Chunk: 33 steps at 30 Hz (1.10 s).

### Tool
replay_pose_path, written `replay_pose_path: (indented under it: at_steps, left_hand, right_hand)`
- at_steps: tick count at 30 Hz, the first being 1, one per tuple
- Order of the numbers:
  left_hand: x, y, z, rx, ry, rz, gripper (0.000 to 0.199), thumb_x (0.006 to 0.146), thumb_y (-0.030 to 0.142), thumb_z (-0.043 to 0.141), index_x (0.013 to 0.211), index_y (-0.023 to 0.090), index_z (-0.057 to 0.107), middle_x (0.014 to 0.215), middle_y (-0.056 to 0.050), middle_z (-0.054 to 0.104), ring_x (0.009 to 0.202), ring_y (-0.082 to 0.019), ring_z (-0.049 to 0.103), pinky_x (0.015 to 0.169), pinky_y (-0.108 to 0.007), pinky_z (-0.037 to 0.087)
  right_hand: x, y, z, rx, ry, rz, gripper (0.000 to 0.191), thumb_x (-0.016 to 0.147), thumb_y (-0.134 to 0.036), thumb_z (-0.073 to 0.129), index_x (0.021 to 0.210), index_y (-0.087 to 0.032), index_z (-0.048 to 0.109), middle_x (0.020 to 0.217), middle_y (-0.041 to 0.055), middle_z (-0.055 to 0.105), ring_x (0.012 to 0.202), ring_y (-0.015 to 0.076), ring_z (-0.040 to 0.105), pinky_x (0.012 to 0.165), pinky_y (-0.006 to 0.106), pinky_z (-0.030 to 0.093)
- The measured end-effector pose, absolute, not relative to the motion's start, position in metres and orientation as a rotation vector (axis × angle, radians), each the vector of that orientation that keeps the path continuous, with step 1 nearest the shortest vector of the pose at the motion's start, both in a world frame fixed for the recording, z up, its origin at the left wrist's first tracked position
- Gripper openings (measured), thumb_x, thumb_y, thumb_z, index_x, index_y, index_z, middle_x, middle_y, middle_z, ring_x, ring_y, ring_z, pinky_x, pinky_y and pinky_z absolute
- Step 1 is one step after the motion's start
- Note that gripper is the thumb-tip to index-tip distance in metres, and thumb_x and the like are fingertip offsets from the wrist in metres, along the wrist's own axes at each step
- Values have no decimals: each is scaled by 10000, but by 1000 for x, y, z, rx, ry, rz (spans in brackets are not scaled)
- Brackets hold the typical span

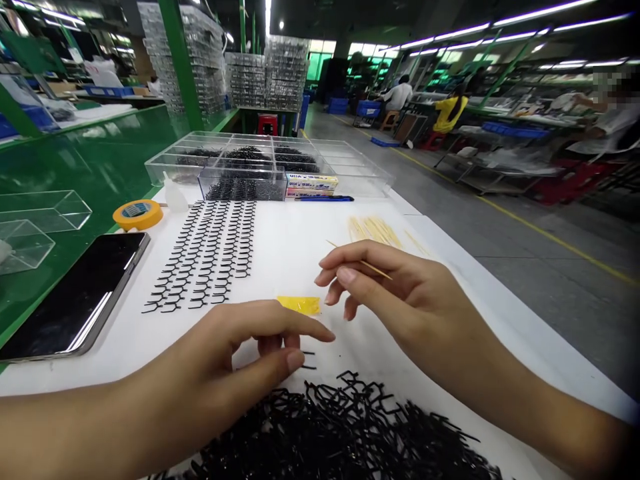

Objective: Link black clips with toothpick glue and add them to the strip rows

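Note:
My right hand (405, 300) pinches a thin wooden stick (367, 265) between thumb and fingers, its tip pointing back toward a loose bundle of similar sticks (374, 231). A smear of yellow adhesive (299, 305) lies on the white work surface (345, 347) just left of those fingertips. My left hand (235, 367) hovers with thumb and fingers apart, nearest to a small black plastic piece (309, 360). Rows of black comb-like pieces (206, 253) are laid out beyond it. A heap of the same pieces (340, 433) lies below both hands.
A smartphone (75, 297), yellow tape roll (137, 215) and white squeeze bottle (174, 195) sit left. A clear compartment tray (340, 170) holding black pieces stands ahead, with a blue pen (325, 198) before it. Clear acrylic boxes (43, 212) rest on green benching; co-workers sit far right.

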<state>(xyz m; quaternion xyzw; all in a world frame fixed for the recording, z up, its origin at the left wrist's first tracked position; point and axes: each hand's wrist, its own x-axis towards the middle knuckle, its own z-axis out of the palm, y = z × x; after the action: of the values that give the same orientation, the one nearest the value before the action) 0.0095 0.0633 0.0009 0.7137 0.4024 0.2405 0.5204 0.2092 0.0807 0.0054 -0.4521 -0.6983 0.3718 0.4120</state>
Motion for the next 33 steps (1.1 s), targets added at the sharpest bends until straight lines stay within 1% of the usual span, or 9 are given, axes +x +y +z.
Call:
replay_pose_path:
  at_steps: [4,7,10,14,17,21,27,30,33]
  left_hand:
    - [9,67,-6,1346,919,660,93,825,278,603,832,267,695,737,47,634,653,-54,528,574,-114,411]
    - [8,69,-8,1127,842,702,47,806,243,645,776,218,670,692,56,646,674,-32,595,637,-76,460]
    - [8,70,-9,1004,819,735,44,786,233,675,764,200,658,699,52,689,677,-31,640,656,-68,492]
    - [7,69,-10,907,878,715,104,752,264,710,716,184,653,698,23,722,655,-51,668,619,-75,522]
    - [8,69,-8,827,900,717,114,731,251,728,685,181,650,681,12,729,635,-66,682,603,-83,538]
    - [9,68,-5,751,938,716,125,726,223,730,654,167,644,692,-15,734,626,-86,690,593,-99,551]
    - [9,67,-3,626,963,672,138,749,245,710,653,168,649,704,-12,727,604,-69,678,582,-88,544]
    - [10,67,-3,595,921,685,116,762,249,699,681,174,661,708,-7,721,605,-64,675,588,-83,543]
    - [10,67,0,584,922,700,139,785,206,673,651,172,657,697,-1,718,593,-62,675,580,-82,544]
  right_hand:
    - [217,79,15,-1275,-2143,750,132,873,-143,530,824,-226,620,714,-61,621,617,77,563,524,187,426]
    - [222,74,18,-1420,-2555,588,164,825,-115,557,714,-217,621,612,-46,591,531,104,523,480,232,369]
    - [225,68,14,-1473,-2682,390,164,792,-99,560,679,-215,586,578,-37,560,492,127,497,457,246,338]
    - [222,67,8,-1479,-2802,417,177,765,-58,562,664,-203,545,623,-33,574,515,129,508,475,242,344]
    - [219,70,9,-1515,-2802,451,184,773,-65,566,653,-204,550,624,-33,578,524,129,515,483,240,351]
    - [215,73,11,-1500,-2792,460,204,759,-19,571,666,-201,574,693,-19,605,567,133,543,503,235,384]
    - [216,71,8,-1568,-2846,451,203,744,-7,543,681,-198,564,694,-5,618,576,156,566,513,260,425]
    - [216,69,6,-1551,-2890,394,202,694,17,536,672,-183,552,674,18,610,541,175,557,487,283,420]
    - [216,67,3,-1505,-2916,344,216,657,40,535,670,-175,531,670,31,601,515,178,539,459,286,406]
